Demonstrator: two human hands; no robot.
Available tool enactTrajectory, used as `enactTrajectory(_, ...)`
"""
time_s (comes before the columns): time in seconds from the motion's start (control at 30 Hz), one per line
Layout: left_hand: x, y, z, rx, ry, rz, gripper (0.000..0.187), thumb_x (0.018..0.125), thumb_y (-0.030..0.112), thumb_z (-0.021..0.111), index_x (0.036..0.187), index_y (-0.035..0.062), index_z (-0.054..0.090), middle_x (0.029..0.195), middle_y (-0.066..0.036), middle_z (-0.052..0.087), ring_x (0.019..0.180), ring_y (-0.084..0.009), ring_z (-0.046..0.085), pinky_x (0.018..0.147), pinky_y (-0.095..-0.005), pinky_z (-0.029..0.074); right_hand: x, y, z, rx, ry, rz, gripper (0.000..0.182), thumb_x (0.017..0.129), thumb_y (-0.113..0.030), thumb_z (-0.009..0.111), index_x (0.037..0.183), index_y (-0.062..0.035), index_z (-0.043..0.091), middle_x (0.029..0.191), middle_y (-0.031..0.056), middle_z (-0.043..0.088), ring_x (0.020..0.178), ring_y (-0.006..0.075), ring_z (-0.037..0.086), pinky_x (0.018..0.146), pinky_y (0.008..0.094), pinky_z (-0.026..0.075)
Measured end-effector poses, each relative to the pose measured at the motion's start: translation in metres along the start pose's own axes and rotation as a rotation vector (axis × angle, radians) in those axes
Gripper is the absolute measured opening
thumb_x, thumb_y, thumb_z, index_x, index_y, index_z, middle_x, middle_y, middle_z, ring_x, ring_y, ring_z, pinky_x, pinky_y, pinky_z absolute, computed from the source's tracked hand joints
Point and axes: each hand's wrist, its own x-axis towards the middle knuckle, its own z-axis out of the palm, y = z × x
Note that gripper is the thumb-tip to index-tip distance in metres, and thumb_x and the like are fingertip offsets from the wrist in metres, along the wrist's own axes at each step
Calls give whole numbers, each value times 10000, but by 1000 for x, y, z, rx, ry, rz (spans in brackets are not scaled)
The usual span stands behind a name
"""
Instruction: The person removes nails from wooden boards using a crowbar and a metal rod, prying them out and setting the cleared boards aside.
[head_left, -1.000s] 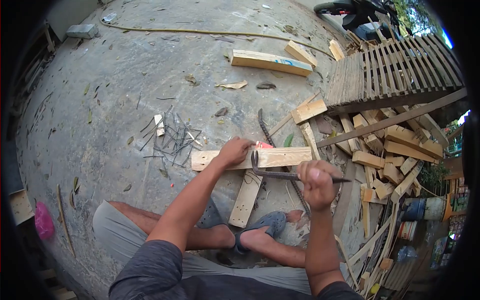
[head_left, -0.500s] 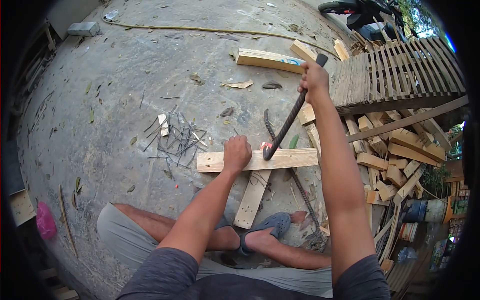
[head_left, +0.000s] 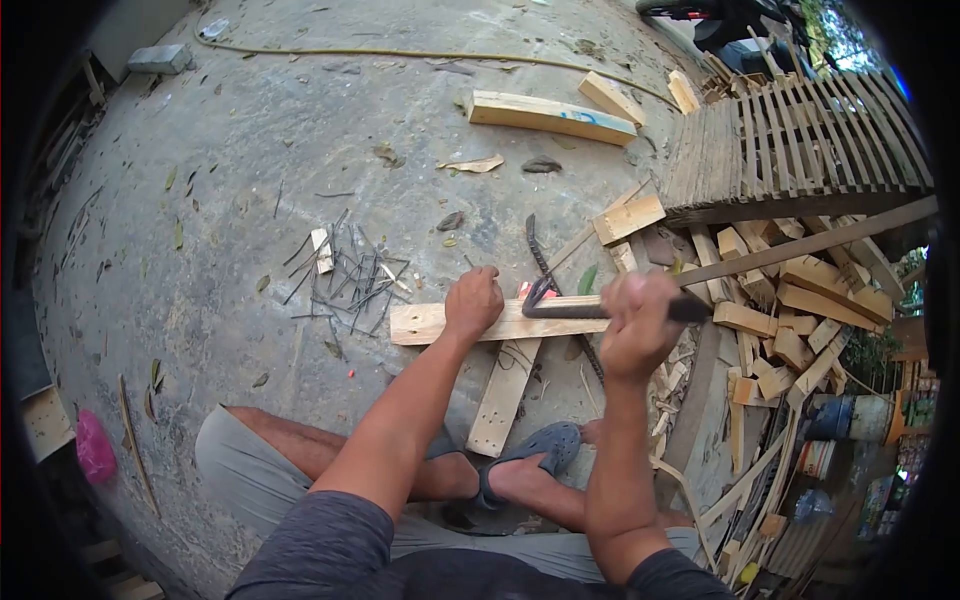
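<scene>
My left hand [head_left: 473, 303] is closed over a short wooden board [head_left: 415, 325], pressing on it left of its middle. This board lies across another piece of wood [head_left: 503, 395] that has small holes in its near end. My right hand [head_left: 640, 325], blurred, is wrapped round a dark pry bar [head_left: 570, 312] made of ribbed rod. The bar lies low along the board, its bent end touching the wood near a red patch. A second ribbed rod [head_left: 536, 245] passes underneath. Left of my left hand is a heap of loose nails [head_left: 365, 280].
A wooden beam [head_left: 550, 117] lies farther off on the concrete. A slatted wooden structure [head_left: 800, 150] and a pile of cut wood [head_left: 800, 310] stand at the right. A yellow hose [head_left: 420, 54] crosses the far ground. My shoe [head_left: 540, 458] is close to the lower wood.
My right hand has swung the pry bar's handle down to the right, from steeply raised to nearly flat along the board. My left hand has stayed on the board.
</scene>
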Motion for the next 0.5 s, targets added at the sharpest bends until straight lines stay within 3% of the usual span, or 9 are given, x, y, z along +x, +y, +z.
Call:
enactTrajectory(0.07,3,9,1,-50,-61,-22,245,944,227,604,1143,127,707,1074,-124,705,1036,-353,684,902,-496,521,-43,13,-7,-361,-185,-325,258,964,-105,507,710,-91,467,597,0,404,500,155,413,487,333,353)
enactTrajectory(0.1,4,10,2,-61,-87,-15,258,950,235,605,1168,142,706,1096,-121,699,1053,-356,682,912,-492,521,-69,-2,14,-545,-263,-456,212,917,-80,547,709,-73,506,607,47,447,500,226,458,502,369,395)
enactTrajectory(0.13,8,9,3,-69,-112,-9,272,955,244,606,1193,156,705,1118,-117,692,1070,-359,680,923,-489,522,-91,10,25,-454,-357,-567,221,778,-27,668,655,-85,494,589,55,437,511,253,467,475,382,356)
enactTrajectory(0.27,28,7,16,-422,-352,323,256,905,63,640,1130,144,729,1138,-130,643,1052,-337,649,916,-415,519,-143,8,21,-391,-631,-440,266,710,-31,733,653,-101,483,629,35,463,531,237,465,551,384,396)
enactTrajectory(0.33,38,7,11,-563,-551,323,239,845,-42,600,992,92,733,1127,-127,649,1061,-327,637,942,-370,506,-175,6,2,-400,-742,-395,280,704,-43,745,645,-104,479,631,29,461,541,229,469,589,384,410)
enactTrajectory(0.43,44,6,2,-388,-378,536,236,857,-57,592,992,86,723,1106,-113,680,1097,-323,639,960,-385,508,-200,13,-23,-450,-888,-404,313,709,-61,757,604,-112,466,603,18,430,575,211,494,661,381,428)
enactTrajectory(0.5,43,5,-15,-265,-251,631,233,863,-63,592,995,82,719,1099,-104,693,1106,-319,642,962,-400,513,-191,-2,-50,-401,-947,-355,294,692,-55,749,600,-117,476,602,15,440,567,216,500,643,385,423)
